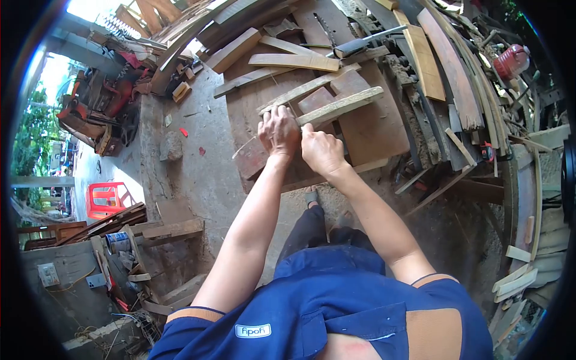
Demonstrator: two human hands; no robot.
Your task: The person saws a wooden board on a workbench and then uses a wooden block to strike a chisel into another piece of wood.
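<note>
Two pale wooden strips lie roughly side by side on a low brown board (375,129). My left hand (279,133) rests with bent fingers over the near end of the farther strip (312,87). Just right of it, my right hand (322,150) is closed at the end of the nearer strip (345,105); what its fingers hold is hidden. A thin light sliver or cord (245,147) sticks out to the left of my left hand. Between the strips a reddish-brown flat piece (316,100) shows.
Loose planks (294,62) and a hammer-like tool with a dark head (351,48) lie beyond the strips. Stacked boards (423,63) line the right side. A red plastic stool (107,200) stands at left, and a stone-like block (171,146) sits on the floor.
</note>
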